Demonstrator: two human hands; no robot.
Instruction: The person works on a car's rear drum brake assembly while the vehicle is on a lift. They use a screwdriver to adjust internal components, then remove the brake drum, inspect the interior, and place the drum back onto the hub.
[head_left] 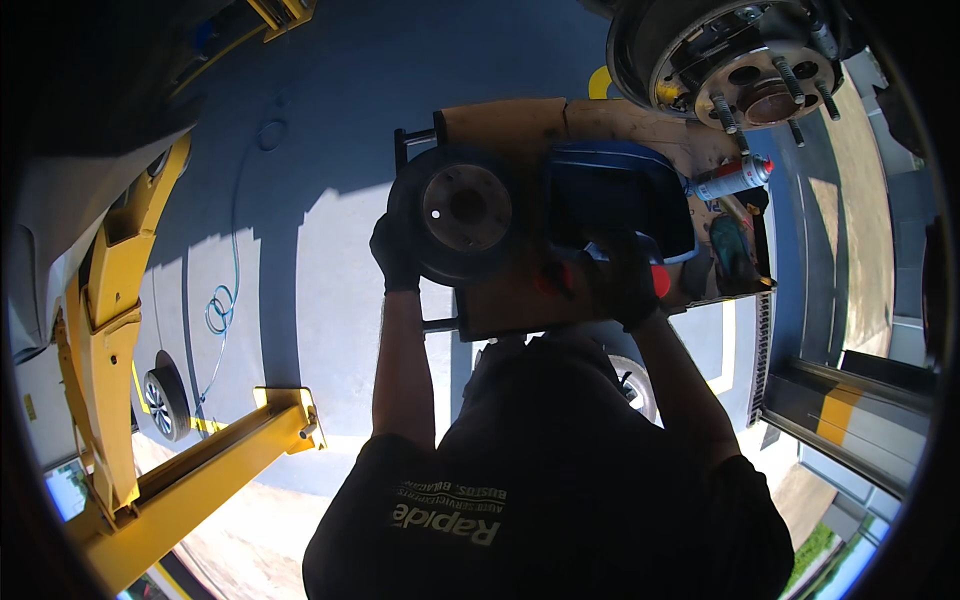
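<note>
A round brake drum [445, 192] with a ring of holes in its lighter face stands at the left of a cardboard-covered cart [505, 120]. My left hand [399, 258], in a dark glove, grips its outer left edge. To its right sits a dark blue plastic basin [612, 160]. My right hand [625, 285], also gloved, is at the basin's near edge. Shadow hides its fingers, so I cannot tell whether they hold something. Red round patches show on either side of it.
At the upper right hangs a wheel hub [770, 85] with protruding studs. A spray can [735, 178] and a dark green bottle-like object [733, 250] lie right of the basin. Yellow lift arms [200, 490] stand at left, near a wheel [166, 402] and a thin hose [220, 310].
</note>
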